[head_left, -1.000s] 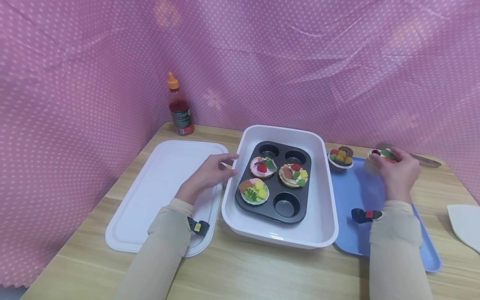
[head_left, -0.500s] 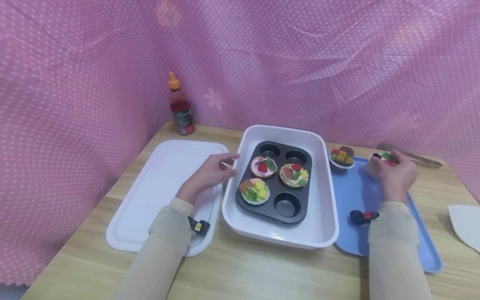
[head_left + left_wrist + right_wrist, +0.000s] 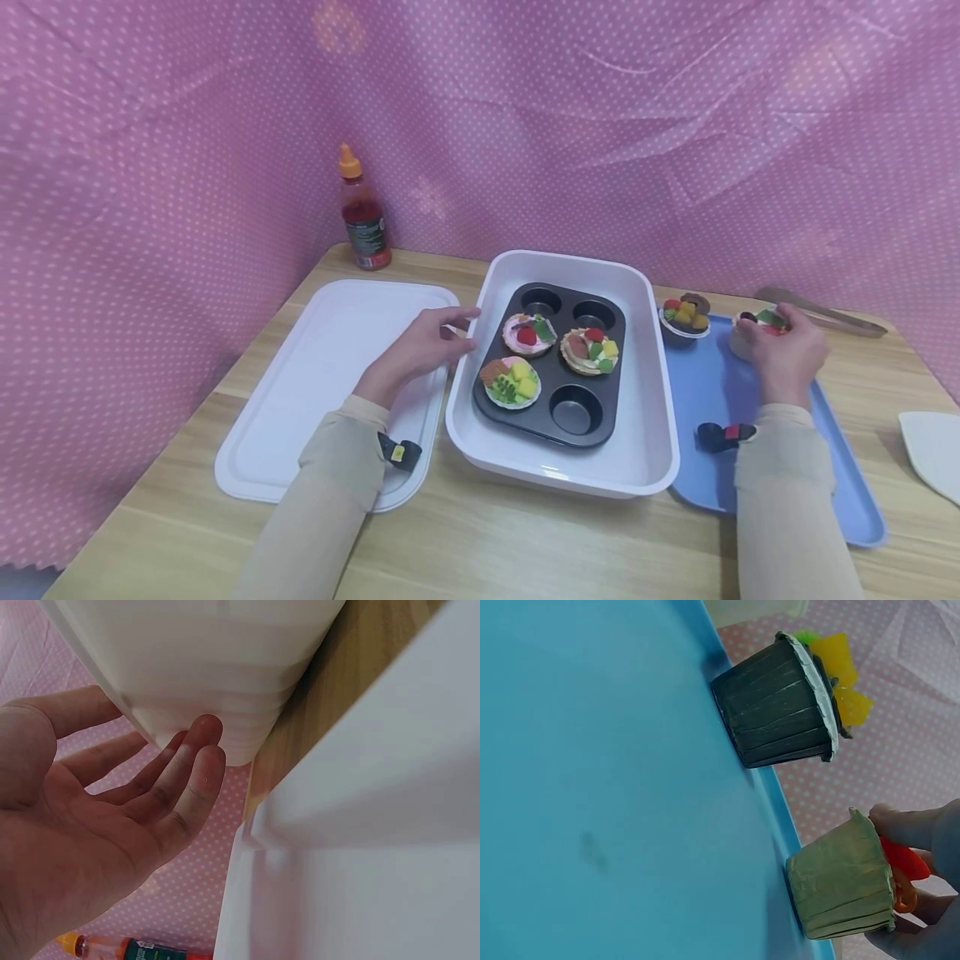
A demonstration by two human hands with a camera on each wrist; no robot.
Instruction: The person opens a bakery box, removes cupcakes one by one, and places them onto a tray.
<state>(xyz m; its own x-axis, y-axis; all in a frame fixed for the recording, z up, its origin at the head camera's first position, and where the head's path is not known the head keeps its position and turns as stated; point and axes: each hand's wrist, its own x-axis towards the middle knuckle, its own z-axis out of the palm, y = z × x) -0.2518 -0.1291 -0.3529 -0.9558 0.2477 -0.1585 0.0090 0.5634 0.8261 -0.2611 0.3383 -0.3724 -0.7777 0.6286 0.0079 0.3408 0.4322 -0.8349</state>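
Observation:
My right hand pinches the rim of a cupcake in a pale paper cup, topped with red and green pieces. That cup's base sits at the far edge of the blue tray. Beside it stands a cupcake in a dark cup with yellow pieces on top. My left hand is at the left rim of the white bin, its fingers loosely bent along the outer wall in the left wrist view. Inside the bin lies a black muffin pan bearing three decorated cupcakes, the nearest a yellow-and-green one.
A white tray lies left of the bin, under my left forearm. At the back left corner stands a sauce bottle with an orange cap. Brown tongs lie behind the blue tray, and a white flat piece is at the right edge.
My right hand has come down and slightly left with the pale-cupped cupcake, bringing it lower at the tray's far edge. The left hand has stayed at the bin's rim.

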